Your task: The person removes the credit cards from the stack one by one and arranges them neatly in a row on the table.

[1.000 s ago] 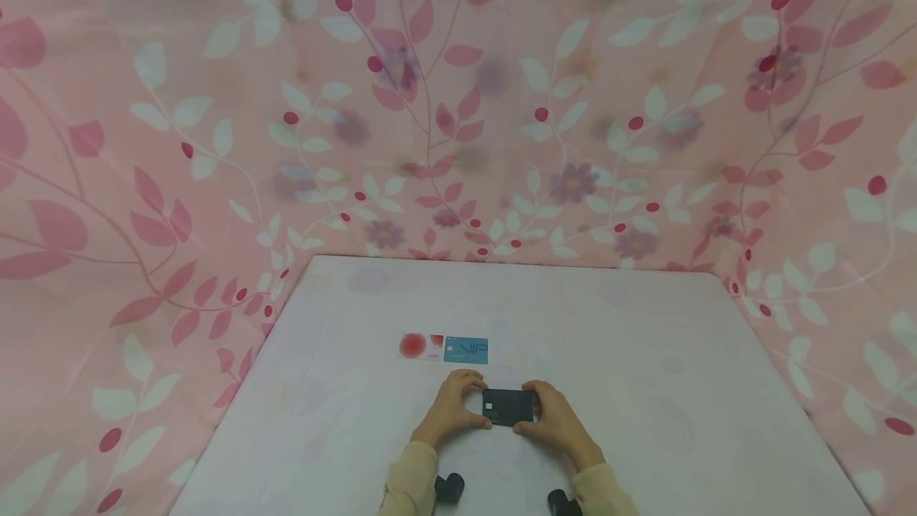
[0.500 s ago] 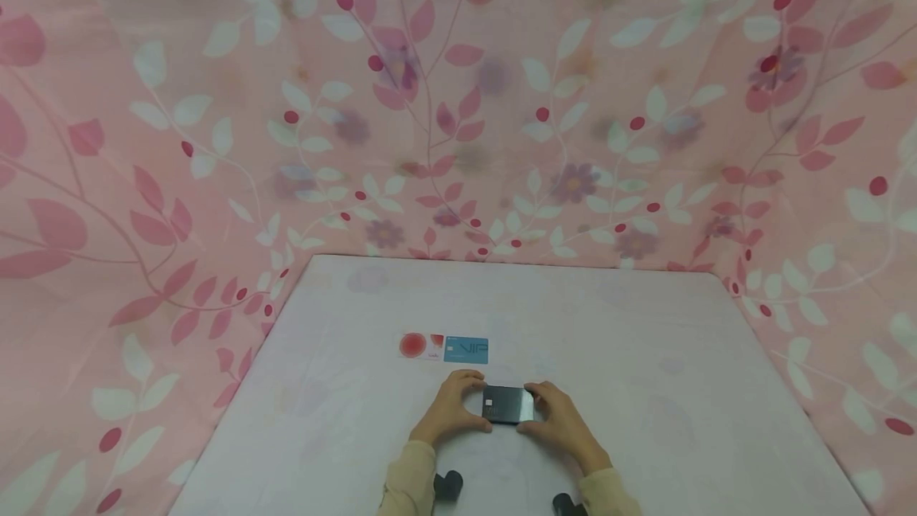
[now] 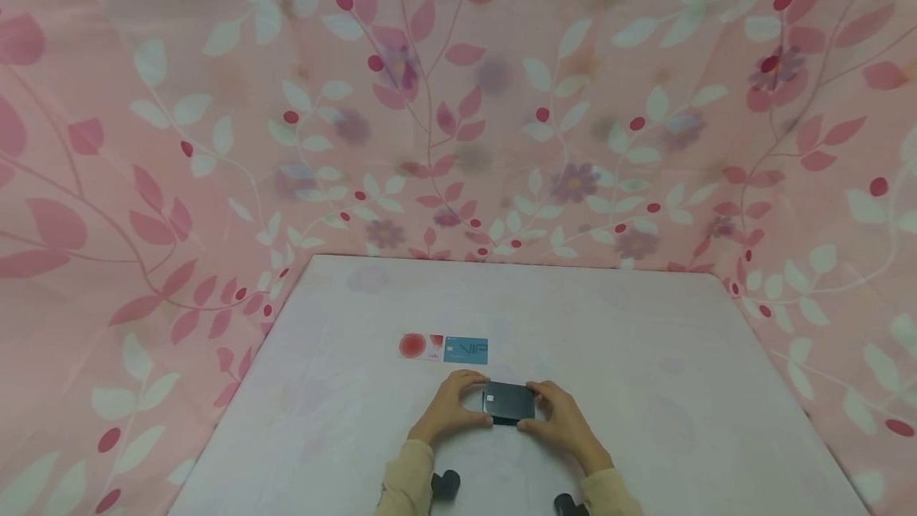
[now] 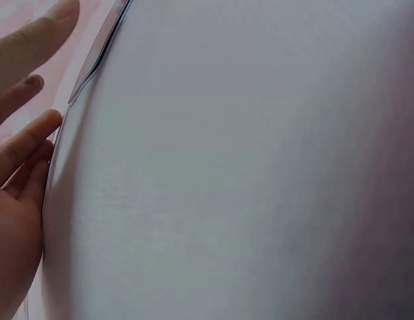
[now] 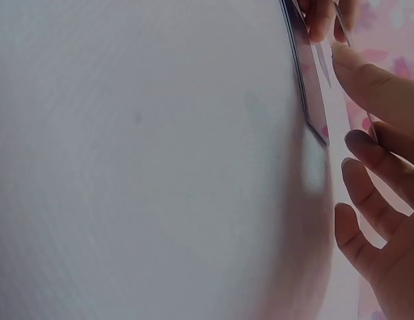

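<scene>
A black card [image 3: 510, 401] with a small silver chip is between my two hands. My left hand [image 3: 449, 406] curves round its left end, thumb at the near corner and fingers at the far one. Its right end is pinched by my right hand [image 3: 562, 418], between thumb and fingers. In the right wrist view the upper card's thin edge rises over a glossy dark card [image 5: 312, 93] lying flat on the table, my right thumb [image 5: 367, 77] in front of it. Along the near side in the head view, a dark strip of the lower card shows.
Beyond the hands, a blue card [image 3: 466, 350] marked VIP lies beside a white card with a red circle [image 3: 412, 345]. The white table [image 3: 609, 325] backs onto pink floral cloth [image 3: 458, 142]. Dark wrist devices [image 3: 446, 486] show by the sleeves.
The right end of the black card tilts, catching a bright glare that is now gone. The card sits slightly farther from me, uncovering a dark edge below. My hands barely shift.
</scene>
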A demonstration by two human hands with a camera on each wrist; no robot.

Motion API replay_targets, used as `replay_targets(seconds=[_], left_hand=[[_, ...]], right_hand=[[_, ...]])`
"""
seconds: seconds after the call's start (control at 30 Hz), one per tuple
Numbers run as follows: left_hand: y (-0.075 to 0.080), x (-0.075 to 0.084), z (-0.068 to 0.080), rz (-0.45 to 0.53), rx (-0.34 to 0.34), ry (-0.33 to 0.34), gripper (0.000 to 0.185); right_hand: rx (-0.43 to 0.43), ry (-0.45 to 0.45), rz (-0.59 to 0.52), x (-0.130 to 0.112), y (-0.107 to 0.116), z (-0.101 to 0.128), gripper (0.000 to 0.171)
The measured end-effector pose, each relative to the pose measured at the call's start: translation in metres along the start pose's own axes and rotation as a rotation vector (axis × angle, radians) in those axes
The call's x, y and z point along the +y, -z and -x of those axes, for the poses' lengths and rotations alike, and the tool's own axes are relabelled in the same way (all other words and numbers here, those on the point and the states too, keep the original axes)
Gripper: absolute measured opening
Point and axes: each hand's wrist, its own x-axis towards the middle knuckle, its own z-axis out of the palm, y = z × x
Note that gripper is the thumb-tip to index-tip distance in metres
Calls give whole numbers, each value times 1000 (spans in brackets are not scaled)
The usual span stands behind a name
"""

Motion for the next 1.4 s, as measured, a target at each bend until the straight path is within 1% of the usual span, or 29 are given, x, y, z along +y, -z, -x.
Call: replay_targets(seconds=[0.07,0.17,0.27,0.4,0.57,0.73,0.87,1.0,1.13,1.27,1.4], left_hand=[[0,1,0,8,-3,12,62],[0,2,-1,-1,1,3,61],[-1,4,-2,-3,17,-18,62],[0,6,-4,7,21,-27,64],[3,9,-8,37,-5,-28,64],[7,12,-17,65,-28,-20,66],[12,18,-25,78,-57,15,64],[18,24,-33,50,-91,46,62],[23,27,-41,6,-90,25,62],[24,26,-51,-44,-83,5,63],[26,27,-61,-63,-83,16,62]], right_hand=[[11,-4,12,0,1,0,65],[19,0,16,-1,4,-1,65],[17,23,21,-2,7,-2,63],[12,58,26,-3,11,-4,61],[13,92,32,-3,12,-8,60],[21,109,64,-2,14,-13,59],[26,136,63,0,19,-17,58],[24,151,61,2,22,-22,58],[15,137,60,2,26,-28,59],[-2,101,69,2,32,-36,60],[-20,92,97,3,37,-46,60]])
